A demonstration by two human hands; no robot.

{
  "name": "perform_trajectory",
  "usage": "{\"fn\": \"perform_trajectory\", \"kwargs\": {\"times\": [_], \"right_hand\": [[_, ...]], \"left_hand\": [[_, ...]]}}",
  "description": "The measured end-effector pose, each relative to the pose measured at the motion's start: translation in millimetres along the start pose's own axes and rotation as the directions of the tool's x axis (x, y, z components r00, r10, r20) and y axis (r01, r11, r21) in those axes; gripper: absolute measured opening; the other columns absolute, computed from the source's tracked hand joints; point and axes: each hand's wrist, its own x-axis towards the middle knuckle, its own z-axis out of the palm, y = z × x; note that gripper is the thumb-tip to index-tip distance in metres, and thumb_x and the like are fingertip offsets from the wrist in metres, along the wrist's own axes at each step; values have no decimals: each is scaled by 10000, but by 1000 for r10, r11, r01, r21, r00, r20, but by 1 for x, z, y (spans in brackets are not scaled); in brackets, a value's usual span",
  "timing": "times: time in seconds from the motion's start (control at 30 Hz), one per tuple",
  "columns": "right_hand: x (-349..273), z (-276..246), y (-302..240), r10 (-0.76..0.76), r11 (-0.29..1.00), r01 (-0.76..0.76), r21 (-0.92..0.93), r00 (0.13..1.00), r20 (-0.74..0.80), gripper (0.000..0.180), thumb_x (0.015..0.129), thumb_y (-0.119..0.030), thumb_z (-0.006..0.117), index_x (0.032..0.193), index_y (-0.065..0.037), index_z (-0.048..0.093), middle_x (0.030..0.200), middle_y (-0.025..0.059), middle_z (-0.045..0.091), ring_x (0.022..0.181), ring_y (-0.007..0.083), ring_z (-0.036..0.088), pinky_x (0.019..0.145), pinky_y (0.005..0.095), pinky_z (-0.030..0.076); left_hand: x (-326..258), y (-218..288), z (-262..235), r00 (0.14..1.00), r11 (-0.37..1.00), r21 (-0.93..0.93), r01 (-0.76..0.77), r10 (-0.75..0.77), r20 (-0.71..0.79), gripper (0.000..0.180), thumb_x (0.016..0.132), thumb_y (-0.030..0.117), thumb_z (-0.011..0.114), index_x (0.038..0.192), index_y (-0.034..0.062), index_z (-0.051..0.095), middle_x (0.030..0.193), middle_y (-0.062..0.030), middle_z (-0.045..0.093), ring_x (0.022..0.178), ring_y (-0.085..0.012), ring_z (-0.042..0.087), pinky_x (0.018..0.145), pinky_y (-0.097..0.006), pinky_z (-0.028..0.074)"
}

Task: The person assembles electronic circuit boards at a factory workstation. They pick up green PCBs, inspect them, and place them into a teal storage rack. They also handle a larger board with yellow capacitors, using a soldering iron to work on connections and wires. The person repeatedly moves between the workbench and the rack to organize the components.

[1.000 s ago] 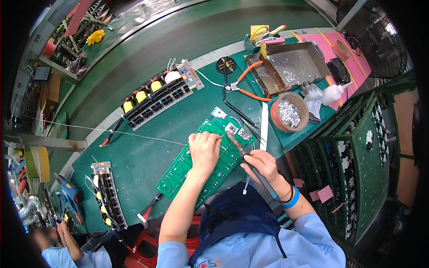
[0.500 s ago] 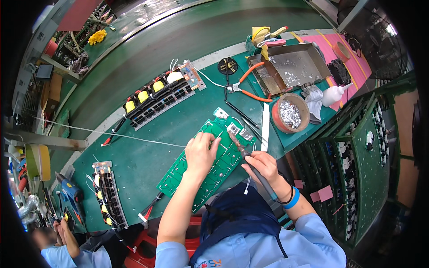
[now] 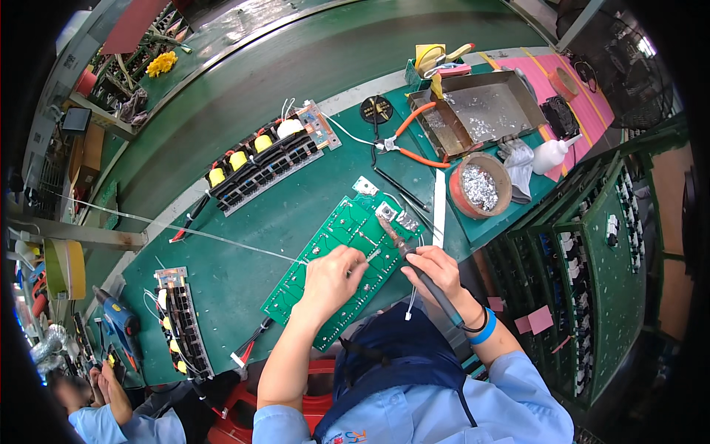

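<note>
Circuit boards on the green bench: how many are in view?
3. A bare green board lies under both hands. A board with yellow coils lies farther up the bench. A third populated board lies at lower left. Others may be hidden outside the view.

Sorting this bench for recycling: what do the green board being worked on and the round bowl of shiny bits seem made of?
The green board looks like rigid laminate with a glossy green coating, dotted with silvery solder points. The round bowl looks like matte reddish-brown plastic, possibly clay; its shiny bits glint like metal clippings.
</note>
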Motion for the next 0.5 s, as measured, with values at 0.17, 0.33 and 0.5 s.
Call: {"fn": "perform_trajectory", "kwargs": {"times": [0.17,0.33,0.5], "right_hand": [[2,-4,-1,-4,1000,4,-10,1000,24,305,545,4,714,820,-1,581,693,93,523,656,241,564,556,296,471],[1,-6,-2,23,1000,-23,-1,999,25,308,548,7,711,826,0,579,726,109,545,649,239,566,554,297,474],[0,-3,-5,45,999,-45,-5,999,-1,309,549,8,711,829,-1,579,738,116,556,643,241,568,546,297,475]], "left_hand": [[-17,17,-5,949,979,-203,8,57,311,104,722,64,565,822,35,561,774,-102,553,722,-249,554,633,-321,444],[-32,28,10,926,938,-345,17,115,359,78,750,40,532,822,23,556,800,-97,545,750,-243,550,652,-318,442],[-45,28,31,886,907,-421,30,171,430,71,755,36,519,824,31,533,804,-97,530,763,-265,544,664,-340,439]]}}
